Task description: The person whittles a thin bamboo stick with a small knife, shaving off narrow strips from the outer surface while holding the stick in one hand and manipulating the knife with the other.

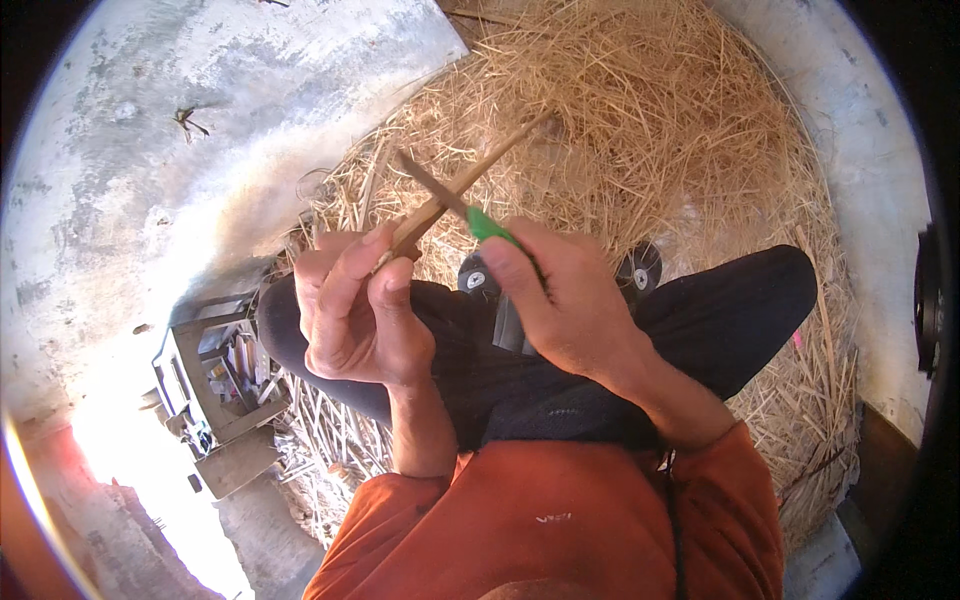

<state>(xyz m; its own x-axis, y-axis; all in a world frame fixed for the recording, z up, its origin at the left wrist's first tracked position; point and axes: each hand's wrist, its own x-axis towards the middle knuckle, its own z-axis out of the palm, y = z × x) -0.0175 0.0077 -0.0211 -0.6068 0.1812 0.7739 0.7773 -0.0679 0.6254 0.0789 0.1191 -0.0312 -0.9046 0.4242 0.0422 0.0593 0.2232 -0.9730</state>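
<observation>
**Knife on stick, mid-shave**

Step in hand, as I read it: whittling or splitting a thin stick with a small knife.

- Left hand [355, 310]: fingers curled shut round the lower end of the stick [470, 180], thumb pressed along it. Stick runs up and to the right, over the straw pile.
- Right hand [565, 300]: closed on the green-handled knife [487, 225]. Only the handle's tip shows past the fingers; the dark blade [430, 185] crosses the stick just above the left fingertips.
- Blade and stick look touching at the crossing; can't tell how deep the edge sits.

Next move, judged: needs a firm hold with the left hand, fingers kept below the edge, and a shallow blade angle along the grain. Risk is a slip toward the left thumb.

Surroundings:
- Person sits cross-legged, dark trousers, orange top, on a big heap of dry straw [650, 120].
- Bare pale concrete floor [150, 120] beyond the straw, top left.
- Open grey metal box [215, 385] with small items beside the left knee; contents too small to tell.
- Two small dark round objects [640, 268] just above the knees.
- Harsh sunlight at the lower left.
</observation>
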